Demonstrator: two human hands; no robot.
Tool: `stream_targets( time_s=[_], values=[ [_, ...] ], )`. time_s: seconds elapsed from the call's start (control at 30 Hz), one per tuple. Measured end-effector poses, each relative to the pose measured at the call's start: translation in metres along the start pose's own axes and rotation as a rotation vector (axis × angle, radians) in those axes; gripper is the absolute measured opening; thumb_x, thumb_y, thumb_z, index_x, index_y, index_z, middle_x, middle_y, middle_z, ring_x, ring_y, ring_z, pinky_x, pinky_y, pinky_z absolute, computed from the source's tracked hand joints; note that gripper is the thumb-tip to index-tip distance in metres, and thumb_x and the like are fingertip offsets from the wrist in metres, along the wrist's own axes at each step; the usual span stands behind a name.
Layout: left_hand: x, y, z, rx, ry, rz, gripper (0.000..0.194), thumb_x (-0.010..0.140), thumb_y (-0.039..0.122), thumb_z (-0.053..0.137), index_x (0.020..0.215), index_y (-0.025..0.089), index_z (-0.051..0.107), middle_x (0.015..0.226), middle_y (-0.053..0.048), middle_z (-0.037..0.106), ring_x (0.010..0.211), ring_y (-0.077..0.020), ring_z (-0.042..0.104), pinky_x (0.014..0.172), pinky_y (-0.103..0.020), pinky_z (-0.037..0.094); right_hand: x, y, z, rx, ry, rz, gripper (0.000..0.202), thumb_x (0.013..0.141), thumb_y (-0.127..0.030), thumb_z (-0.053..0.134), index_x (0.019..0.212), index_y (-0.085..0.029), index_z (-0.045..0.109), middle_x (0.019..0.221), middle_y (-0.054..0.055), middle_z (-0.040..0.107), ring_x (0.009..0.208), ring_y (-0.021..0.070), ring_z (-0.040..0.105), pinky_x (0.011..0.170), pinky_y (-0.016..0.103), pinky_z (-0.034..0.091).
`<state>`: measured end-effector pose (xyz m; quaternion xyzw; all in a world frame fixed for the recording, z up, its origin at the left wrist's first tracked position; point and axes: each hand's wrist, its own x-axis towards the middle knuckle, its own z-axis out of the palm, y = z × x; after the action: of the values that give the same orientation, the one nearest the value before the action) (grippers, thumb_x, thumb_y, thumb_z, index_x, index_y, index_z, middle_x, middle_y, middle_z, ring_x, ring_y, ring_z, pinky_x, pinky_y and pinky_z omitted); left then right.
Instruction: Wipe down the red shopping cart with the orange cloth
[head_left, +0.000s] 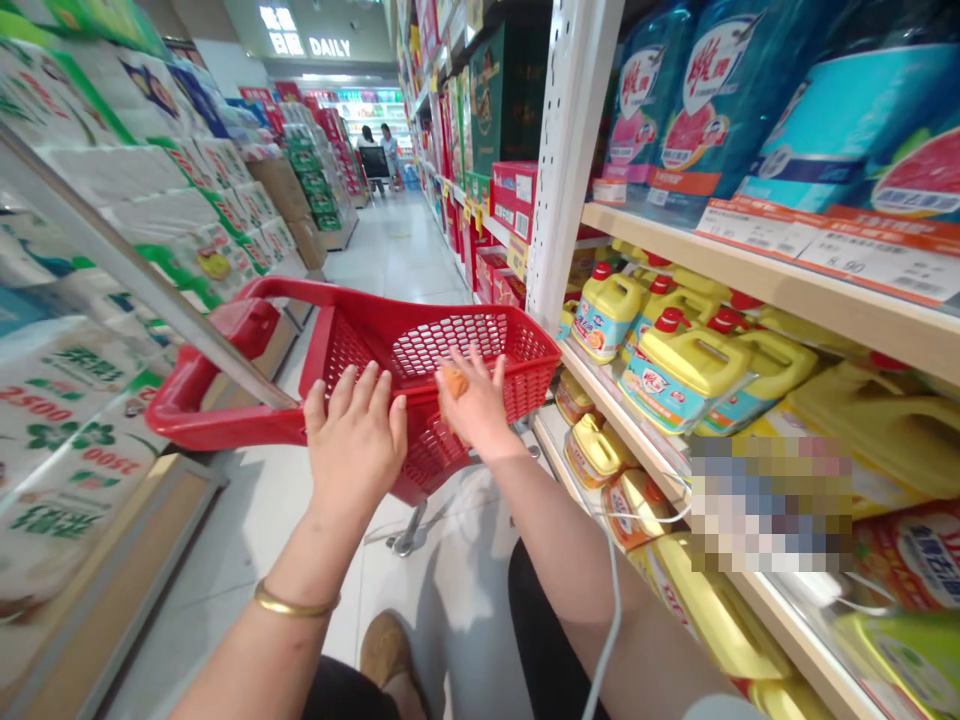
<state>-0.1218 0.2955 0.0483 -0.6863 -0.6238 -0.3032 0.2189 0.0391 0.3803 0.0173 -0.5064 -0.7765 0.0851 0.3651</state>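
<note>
A red plastic shopping trolley [352, 292] with a mesh basket stands in front of me, its metal pole [150, 260] slanting up to the left. My left hand [356, 430] is stretched out over its near rim, back upward and fingers apart; whether it touches the rim I cannot tell. Further right, my right hand [480, 405] reaches over the basket's near side with fingers spread. A small orange patch [454, 381] shows at its fingers; what it is, and whether it lies on the hand, I cannot make out. A gold bangle [294, 603] circles my left wrist.
Right-hand shelves hold yellow detergent jugs [679, 370] and blue bottles [712, 90]. A pale cable [613, 610] runs by my right arm. Stacked tissue packs [67, 400] line the left side. The tiled aisle [382, 240] stretches ahead towards two people far off.
</note>
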Motion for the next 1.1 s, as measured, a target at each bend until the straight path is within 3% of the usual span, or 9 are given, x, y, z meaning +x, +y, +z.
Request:
stream_targets(
  time_s=[0.17,0.23,0.37,0.43,0.63,0.7,0.93,1.0,1.1],
  values=[
    [0.002,0.003,-0.003,0.042,-0.047,-0.017,0.051,0.107,0.036,0.042,0.147,0.014,0.064,0.157,-0.017,0.059,0.152,-0.0366,0.049,0.131,-0.062,0.022,0.010,0.053,-0.007,-0.115,0.176,0.398,0.051,0.112,-0.039,0.037,0.153,-0.020,0.060,0.173,0.010,0.038,0.166,0.0391,0.016,0.130,0.074,0.002],
    [0.002,0.004,-0.003,0.036,-0.047,-0.029,0.051,0.107,0.037,0.042,0.147,0.014,0.065,0.157,-0.017,0.059,0.152,-0.0368,0.048,0.131,-0.062,0.022,0.007,0.037,-0.001,-0.074,0.155,0.328,0.053,0.112,-0.042,0.037,0.156,-0.021,0.058,0.174,0.009,0.037,0.167,0.0375,0.014,0.132,0.071,0.002],
    [0.002,0.004,-0.003,0.023,-0.036,-0.030,0.052,0.107,0.040,0.045,0.149,0.016,0.063,0.157,-0.016,0.059,0.154,-0.0373,0.046,0.131,-0.063,0.021,-0.003,-0.018,0.012,0.059,0.008,-0.082,0.051,0.112,-0.046,0.041,0.158,-0.029,0.055,0.173,0.004,0.041,0.167,0.0261,0.018,0.136,0.059,0.000],
    [0.002,0.004,-0.004,0.023,-0.028,-0.023,0.054,0.106,0.041,0.045,0.153,0.018,0.060,0.157,-0.016,0.059,0.155,-0.0374,0.045,0.131,-0.064,0.022,-0.004,-0.022,0.012,0.062,-0.026,-0.149,0.049,0.112,-0.045,0.041,0.157,-0.032,0.055,0.172,0.002,0.042,0.166,0.0246,0.021,0.136,0.059,-0.003],
    [0.001,0.003,-0.004,0.030,-0.033,-0.019,0.057,0.106,0.043,0.046,0.156,0.015,0.056,0.160,-0.016,0.056,0.156,-0.0367,0.044,0.133,-0.063,0.020,0.008,0.062,-0.007,-0.173,0.145,0.384,0.054,0.112,-0.041,0.031,0.155,-0.023,0.059,0.174,0.011,0.038,0.166,0.0386,0.017,0.128,0.077,0.002],
    [0.001,0.004,-0.003,0.028,-0.026,-0.021,0.058,0.106,0.043,0.047,0.156,0.016,0.056,0.160,-0.016,0.056,0.156,-0.0369,0.044,0.132,-0.063,0.020,0.010,0.068,-0.007,-0.192,0.198,0.466,0.057,0.111,-0.041,0.032,0.158,-0.019,0.056,0.175,0.013,0.033,0.166,0.0419,0.014,0.128,0.078,0.004],
    [0.001,0.006,-0.004,0.036,-0.034,-0.021,0.058,0.107,0.045,0.047,0.155,0.015,0.057,0.159,-0.018,0.056,0.155,-0.0386,0.045,0.131,-0.064,0.021,-0.002,-0.029,0.016,0.008,-0.008,-0.101,0.050,0.113,-0.045,0.037,0.157,-0.030,0.055,0.170,0.004,0.045,0.165,0.0256,0.024,0.134,0.062,-0.007],
    [0.001,0.004,-0.005,0.020,-0.031,-0.019,0.059,0.106,0.045,0.048,0.157,0.016,0.056,0.159,-0.017,0.056,0.155,-0.0392,0.045,0.131,-0.065,0.021,-0.003,-0.026,0.012,0.011,-0.035,-0.137,0.048,0.113,-0.044,0.037,0.156,-0.033,0.056,0.169,0.002,0.047,0.164,0.0245,0.027,0.134,0.063,-0.009],
    [0.001,0.003,-0.005,-0.009,-0.023,-0.025,0.059,0.106,0.045,0.049,0.158,0.019,0.054,0.159,-0.016,0.056,0.155,-0.0390,0.045,0.131,-0.066,0.021,0.000,0.021,-0.002,-0.072,0.017,0.077,0.048,0.113,-0.043,0.035,0.151,-0.029,0.063,0.168,0.005,0.048,0.165,0.0295,0.026,0.133,0.068,-0.005]
  ],
)
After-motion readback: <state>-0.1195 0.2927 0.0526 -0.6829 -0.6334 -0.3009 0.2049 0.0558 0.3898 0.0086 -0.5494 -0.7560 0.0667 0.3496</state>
